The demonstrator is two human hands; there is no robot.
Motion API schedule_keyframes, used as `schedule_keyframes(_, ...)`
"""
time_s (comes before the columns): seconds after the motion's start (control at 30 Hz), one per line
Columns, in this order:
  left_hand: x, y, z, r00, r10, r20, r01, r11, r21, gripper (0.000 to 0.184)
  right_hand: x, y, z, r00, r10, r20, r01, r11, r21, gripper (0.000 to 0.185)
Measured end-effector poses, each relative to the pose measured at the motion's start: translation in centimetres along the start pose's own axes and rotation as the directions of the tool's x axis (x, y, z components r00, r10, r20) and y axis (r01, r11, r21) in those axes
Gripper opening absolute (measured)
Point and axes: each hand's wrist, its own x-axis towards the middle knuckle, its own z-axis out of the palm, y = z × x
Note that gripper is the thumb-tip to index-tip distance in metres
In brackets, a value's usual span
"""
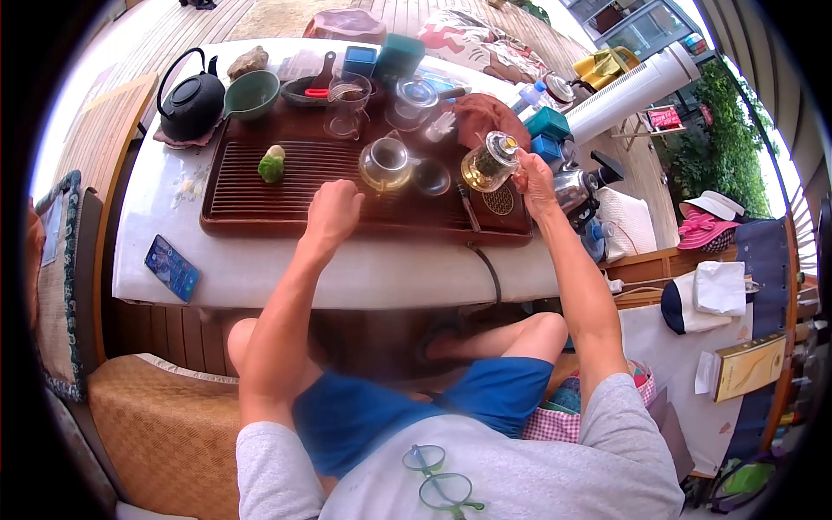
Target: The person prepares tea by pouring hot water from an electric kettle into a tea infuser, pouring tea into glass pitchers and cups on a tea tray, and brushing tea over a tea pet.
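Observation:
My right hand (535,182) grips the handle of a glass teapot (490,165) with yellowish liquid and a lid on top. It is held over the right end of a brown slatted tea tray (290,227). My left hand (336,209) is closed in a loose fist at the tray's front part, and nothing shows sticking out of it. To its right are a glass pitcher (386,178) with pale yellow liquid and a small round strainer (431,177). A green and cream cabbage-shaped figure (271,165) sits on the slats to the left.
A black kettle (192,106) and a green bowl (251,95) stand at the back left. Glass vessels, including a clear pitcher (347,113), line the tray's back. A brown cloth (490,120) is bunched behind the teapot. A phone (172,269) lies on the white tablecloth (364,277).

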Motion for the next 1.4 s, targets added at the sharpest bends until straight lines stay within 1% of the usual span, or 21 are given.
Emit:
schedule_keyframes(0.07, 0.1, 0.2, 0.1, 1.000, 0.020, 0.018, -0.020, 1.000, -0.004, 0.020, -0.7, 2.0, -2.7, 0.996, 0.012, -0.091, -0.005, 0.997, 0.081, 0.034)
schedule_keyframes(0.13, 0.3, 0.1, 0.5, 0.998, 0.057, 0.013, -0.057, 0.998, -0.004, 0.022, -1.3, 4.3, -5.2, 0.984, 0.022, -0.176, 0.000, 0.992, 0.123, 0.035)
schedule_keyframes(0.2, 0.4, 0.4, 0.7, 0.998, 0.060, 0.026, -0.060, 0.998, -0.006, 0.021, -2.1, 5.9, -6.3, 0.963, 0.039, -0.267, 0.006, 0.986, 0.165, 0.037)
schedule_keyframes(0.43, 0.5, 1.3, 1.3, 0.997, 0.061, 0.038, -0.062, 0.998, 0.022, 0.020, -2.3, 10.3, -7.5, 0.911, 0.080, -0.405, -0.022, 0.989, 0.144, 0.041)
schedule_keyframes(0.57, 0.7, 1.1, 1.5, 0.997, 0.064, 0.053, -0.065, 0.998, 0.017, 0.020, -1.6, 10.7, -7.3, 0.924, 0.063, -0.377, -0.012, 0.991, 0.135, 0.038)
schedule_keyframes(0.67, 0.8, 1.2, 1.5, 0.996, 0.055, 0.071, -0.056, 0.998, 0.023, 0.020, -1.0, 10.7, -8.0, 0.933, 0.027, -0.359, -0.013, 0.999, 0.040, 0.037)
schedule_keyframes(0.77, 1.0, 1.2, 1.6, 0.996, 0.059, 0.073, -0.061, 0.998, 0.028, 0.020, -0.9, 10.3, -8.8, 0.961, 0.024, -0.275, -0.033, 0.999, -0.027, 0.039)
schedule_keyframes(0.87, 0.9, 1.4, 1.6, 0.996, 0.053, 0.068, -0.054, 0.998, 0.020, 0.020, -1.1, 9.4, -9.8, 0.976, 0.087, -0.198, -0.109, 0.989, -0.104, 0.044)
schedule_keyframes(0.97, 0.9, 1.5, 1.4, 0.997, 0.043, 0.067, -0.045, 0.999, 0.024, 0.019, -1.2, 8.7, -10.1, 0.959, 0.100, -0.263, -0.148, 0.974, -0.171, 0.048)
schedule_keyframes(1.0, 0.8, 1.4, 1.4, 0.997, 0.045, 0.067, -0.047, 0.999, 0.028, 0.019, -0.3, 9.8, -10.7, 0.954, -0.047, -0.296, -0.033, 0.965, -0.260, 0.052)
schedule_keyframes(1.03, 0.8, 1.4, 1.5, 0.997, 0.045, 0.066, -0.047, 0.998, 0.032, 0.019, 0.6, 10.6, -11.6, 0.931, -0.159, -0.328, 0.034, 0.933, -0.358, 0.051)
schedule_keyframes(1.1, 0.7, 1.3, 1.5, 0.996, 0.055, 0.071, -0.057, 0.998, 0.033, 0.018, 0.7, 9.1, -10.5, 0.855, -0.381, -0.351, 0.143, 0.824, -0.548, 0.049)
schedule_keyframes(1.13, 0.7, 1.2, 1.7, 0.996, 0.062, 0.068, -0.064, 0.997, 0.036, 0.018, -0.4, 6.3, -8.3, 0.836, -0.454, -0.307, 0.180, 0.757, -0.628, 0.038)
schedule_keyframes(1.17, 0.7, 1.2, 1.8, 0.995, 0.069, 0.066, -0.071, 0.997, 0.037, 0.018, -0.7, 4.9, -7.1, 0.845, -0.495, -0.201, 0.217, 0.663, -0.716, 0.034)
schedule_keyframes(1.23, 0.7, 1.5, 1.7, 0.996, 0.062, 0.069, -0.065, 0.997, 0.041, 0.018, -0.8, 3.5, -6.3, 0.849, -0.529, 0.023, 0.299, 0.443, -0.845, 0.029)
schedule_keyframes(1.27, 0.7, 1.6, 1.6, 0.996, 0.057, 0.068, -0.060, 0.997, 0.043, 0.018, -0.2, 3.8, -6.4, 0.796, -0.582, 0.166, 0.421, 0.336, -0.843, 0.028)
schedule_keyframes(1.37, 0.9, 1.1, 1.9, 0.996, 0.064, 0.059, -0.067, 0.997, 0.044, 0.018, 0.6, 4.0, -6.9, 0.893, -0.438, 0.105, 0.303, 0.411, -0.860, 0.026)
schedule_keyframes(1.4, 0.8, 1.0, 1.9, 0.996, 0.071, 0.057, -0.073, 0.996, 0.043, 0.018, 0.5, 3.9, -6.9, 0.890, -0.442, 0.113, 0.301, 0.382, -0.874, 0.026)
